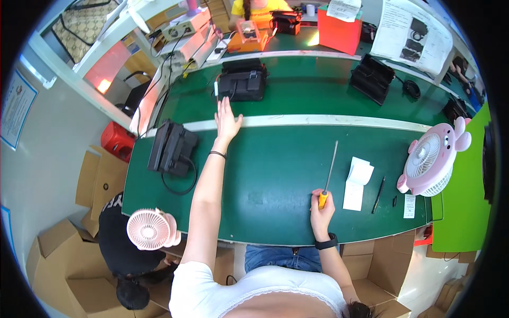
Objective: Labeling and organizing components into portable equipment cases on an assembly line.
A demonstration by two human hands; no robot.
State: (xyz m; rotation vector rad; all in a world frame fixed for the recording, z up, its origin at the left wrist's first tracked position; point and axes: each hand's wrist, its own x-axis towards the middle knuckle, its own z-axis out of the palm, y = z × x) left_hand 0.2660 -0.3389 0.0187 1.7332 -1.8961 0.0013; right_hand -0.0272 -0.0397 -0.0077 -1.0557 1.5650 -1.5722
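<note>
My left hand (228, 126) reaches far forward over the pale strip between the two green surfaces, fingers stretched out. Its fingertips are at the near side of a black box-shaped case (242, 85); whether they touch it I cannot tell. A thin white and red stick-like piece (216, 90) stands at that case's left edge. Near the front edge of the table, my right hand (321, 212) is closed around the yellow handle of a long screwdriver (331, 172), its shaft pointing away from me. Left of my left forearm sits another black case (173, 148) with a looped cable.
On the right lie folded white paper (356, 183), a black pen (378, 195) and a pink fan (427, 159). A smaller pink fan (149, 229) is at the left edge. An opened black case (372, 79) lies far right. A person (127, 238) bends among cardboard boxes (58, 265).
</note>
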